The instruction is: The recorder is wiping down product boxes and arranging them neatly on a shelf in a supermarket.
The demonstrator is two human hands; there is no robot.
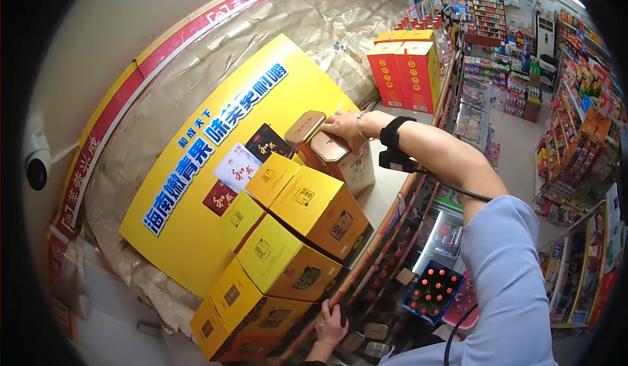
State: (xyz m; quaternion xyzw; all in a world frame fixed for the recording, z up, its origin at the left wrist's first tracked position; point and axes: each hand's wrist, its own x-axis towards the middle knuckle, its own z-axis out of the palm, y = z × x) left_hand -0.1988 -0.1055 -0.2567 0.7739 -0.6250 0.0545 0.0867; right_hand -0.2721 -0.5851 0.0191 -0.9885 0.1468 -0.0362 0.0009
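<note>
My right hand (346, 128), with a bracelet and a black strap at the wrist, is on the near copper-coloured tin (333, 146). Its fingers lie over the lid's far side and the thumb along the near side. A second lidded tin (305, 126) stands directly behind, against a yellow display board (299, 81). Lower in the view, my left hand (331, 326) curls its fingers over the red-trimmed edge (360, 275) of the shelf top. Yellow gift boxes (306, 199) stand in rows between my hands, and a lime-yellow box (267, 248) is among them.
Red-and-yellow cartons (405, 74) stand farther along the shelf top, with red-capped bottles (427, 22) behind. Below are a blue crate (432, 292) of bottles and a glass-topped freezer (473, 103). Crumpled gold sheeting (196, 62) covers the wall. A white camera (37, 157) is mounted at left.
</note>
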